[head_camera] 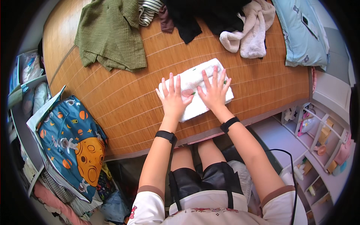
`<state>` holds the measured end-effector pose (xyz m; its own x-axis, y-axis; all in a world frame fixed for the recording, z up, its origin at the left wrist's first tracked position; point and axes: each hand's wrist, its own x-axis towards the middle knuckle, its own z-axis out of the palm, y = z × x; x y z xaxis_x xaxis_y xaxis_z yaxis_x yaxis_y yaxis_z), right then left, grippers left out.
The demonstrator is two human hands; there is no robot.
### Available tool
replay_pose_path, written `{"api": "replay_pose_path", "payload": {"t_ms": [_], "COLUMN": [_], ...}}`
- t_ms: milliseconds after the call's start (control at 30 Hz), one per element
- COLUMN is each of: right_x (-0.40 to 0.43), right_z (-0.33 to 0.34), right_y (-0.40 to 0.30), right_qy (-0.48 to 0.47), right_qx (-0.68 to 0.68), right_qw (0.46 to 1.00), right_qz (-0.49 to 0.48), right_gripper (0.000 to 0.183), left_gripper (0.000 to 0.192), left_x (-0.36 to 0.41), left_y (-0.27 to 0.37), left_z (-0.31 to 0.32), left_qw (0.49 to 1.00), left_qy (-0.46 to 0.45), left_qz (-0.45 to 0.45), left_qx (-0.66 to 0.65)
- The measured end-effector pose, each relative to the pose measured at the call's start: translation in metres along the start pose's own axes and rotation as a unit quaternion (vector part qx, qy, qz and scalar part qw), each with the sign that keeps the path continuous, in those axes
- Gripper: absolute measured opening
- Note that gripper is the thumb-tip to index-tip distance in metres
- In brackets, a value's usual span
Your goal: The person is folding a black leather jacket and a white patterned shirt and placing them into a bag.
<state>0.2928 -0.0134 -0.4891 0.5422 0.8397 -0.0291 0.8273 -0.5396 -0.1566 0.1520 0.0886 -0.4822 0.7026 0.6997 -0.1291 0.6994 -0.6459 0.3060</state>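
A white folded cloth (197, 108) with a small printed pattern of pink and green lies near the front edge of the bamboo mat (135, 118). My left hand (173, 99) rests flat on its left part, fingers spread. Flat on the right part lies my right hand (215, 91), its fingers also apart. Neither hand grips anything. The cloth is folded into a thick rectangle, turned slightly on the mat, and the hands cover some of its top.
Beyond lie a green textured garment (112, 39), a striped cloth (147, 12), black clothing (185, 25) and a fluffy pinkish garment (253, 31). A phone (309, 26) sits on a blue pillow (298, 42). An astronaut-print storage bag (70, 140) stands left; a shelf unit (317, 174) is right.
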Motion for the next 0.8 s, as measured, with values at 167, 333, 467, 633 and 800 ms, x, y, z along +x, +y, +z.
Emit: {"api": "replay_pose_path", "payload": {"t_ms": [167,333,467,633,800], "right_x": [0.014,0.025,0.024,0.016,-0.02], "right_z": [0.0,0.006,-0.003,-0.021,-0.027], "right_y": [-0.003,-0.001,0.015,0.041,0.068], "right_qy": [-0.019,0.013,0.036,-0.044,-0.191], "right_qx": [0.011,-0.021,0.158,0.316,0.569], "right_qw": [0.999,0.994,0.964,0.911,0.722], "right_qz": [0.044,0.111,0.21,0.263,0.344], "right_gripper": [0.072,0.07,0.061,0.052,0.049], "left_gripper": [0.101,0.1,0.085,0.058,0.047], "left_x": [0.007,-0.009,-0.044,-0.073,-0.065], "left_y": [0.004,0.003,0.015,-0.011,-0.002], "left_z": [-0.007,-0.01,-0.003,0.017,-0.014], "left_qw": [0.999,0.995,0.913,0.7,0.652], "left_qy": [-0.042,0.049,0.177,-0.001,-0.093], "left_qz": [-0.022,-0.005,-0.157,-0.344,-0.295], "left_qx": [-0.003,-0.087,-0.331,-0.626,-0.692]}}
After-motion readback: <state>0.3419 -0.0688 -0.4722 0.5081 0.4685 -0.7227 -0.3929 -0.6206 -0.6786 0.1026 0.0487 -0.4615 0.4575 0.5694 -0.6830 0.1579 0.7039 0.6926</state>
